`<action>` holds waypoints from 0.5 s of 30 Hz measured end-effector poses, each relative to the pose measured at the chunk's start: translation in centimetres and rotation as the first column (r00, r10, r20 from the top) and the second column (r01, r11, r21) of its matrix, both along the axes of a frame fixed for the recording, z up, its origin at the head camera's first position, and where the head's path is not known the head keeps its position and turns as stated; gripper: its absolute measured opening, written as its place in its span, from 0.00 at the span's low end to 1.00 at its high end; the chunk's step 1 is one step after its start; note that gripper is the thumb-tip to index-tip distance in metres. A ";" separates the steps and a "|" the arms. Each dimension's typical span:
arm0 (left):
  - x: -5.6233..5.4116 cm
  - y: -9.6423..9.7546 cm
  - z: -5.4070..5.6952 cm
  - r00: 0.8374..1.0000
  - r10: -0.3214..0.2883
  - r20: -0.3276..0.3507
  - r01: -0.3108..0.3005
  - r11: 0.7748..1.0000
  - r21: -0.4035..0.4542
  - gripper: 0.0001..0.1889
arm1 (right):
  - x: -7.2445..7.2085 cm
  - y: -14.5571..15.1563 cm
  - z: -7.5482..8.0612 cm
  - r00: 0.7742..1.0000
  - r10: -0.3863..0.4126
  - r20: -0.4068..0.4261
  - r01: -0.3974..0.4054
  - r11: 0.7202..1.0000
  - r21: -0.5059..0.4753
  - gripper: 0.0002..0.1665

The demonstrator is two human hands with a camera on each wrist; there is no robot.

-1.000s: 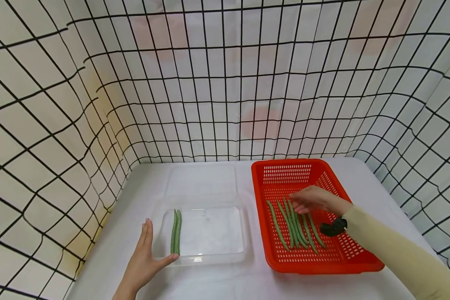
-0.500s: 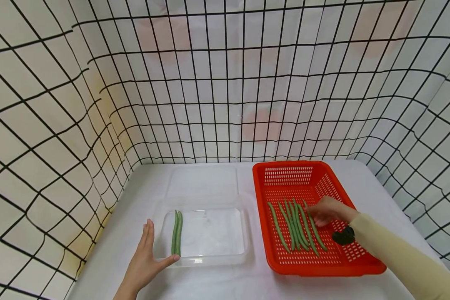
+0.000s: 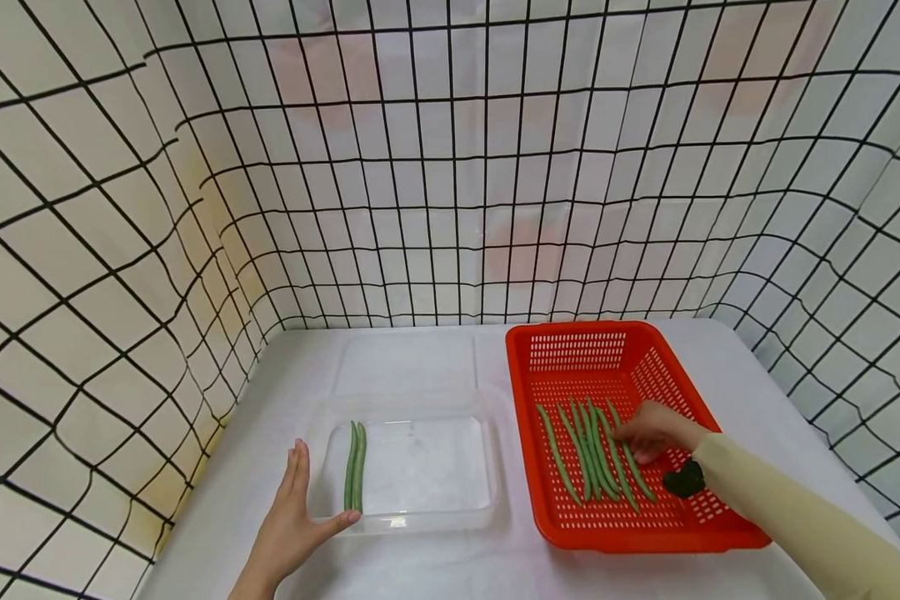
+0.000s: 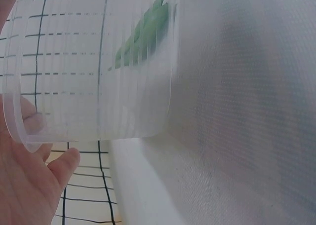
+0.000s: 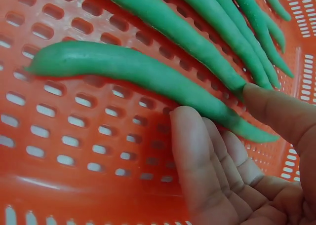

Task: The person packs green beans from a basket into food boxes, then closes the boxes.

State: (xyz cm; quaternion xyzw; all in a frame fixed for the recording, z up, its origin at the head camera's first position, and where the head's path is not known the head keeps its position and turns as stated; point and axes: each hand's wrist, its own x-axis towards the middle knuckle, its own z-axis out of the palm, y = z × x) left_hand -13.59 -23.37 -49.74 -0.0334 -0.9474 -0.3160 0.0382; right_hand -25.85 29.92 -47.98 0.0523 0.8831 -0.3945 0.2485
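My left hand [image 3: 285, 521] stands with straight fingers and spread thumb at the left side of a clear plastic container [image 3: 427, 462]. The left wrist view shows that hand [image 4: 27, 180] at the container's rim [image 4: 17, 111]. Two green beans [image 3: 353, 467] lie side by side inside, near the left wall. My right hand [image 3: 656, 432] is low in a red plastic basket [image 3: 527, 467], over the rightmost green bean [image 3: 641, 479]. In the right wrist view its fingers [image 5: 190, 141] touch this bean [image 5: 123, 62] from one side; the thumb is across it, with a gap between.
Several more green beans [image 3: 588, 450] lie lengthwise in the basket, left of the right hand. A clear flat lid-like sheet [image 3: 405, 362] lies behind the container. Black wire grid [image 3: 480, 175] surrounds the white table [image 3: 495, 567] at the back and sides.
Over the last second the right hand moved right and down in the basket, from above the middle beans to the rightmost one. The left hand stays by the container.
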 end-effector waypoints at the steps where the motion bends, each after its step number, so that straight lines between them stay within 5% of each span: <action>1: 0.0 0.0 0.0 1.000 0.000 -0.002 0.000 1.000 0.000 0.68 | 0.0 0.0 -0.1 1.000 -0.009 0.011 0.009 1.000 0.004 0.21; 15: 0.0 0.0 0.1 1.000 -0.001 0.005 0.001 1.000 0.004 0.68 | 0.0 -0.1 -0.6 0.985 -0.110 0.137 0.125 0.987 -0.106 0.16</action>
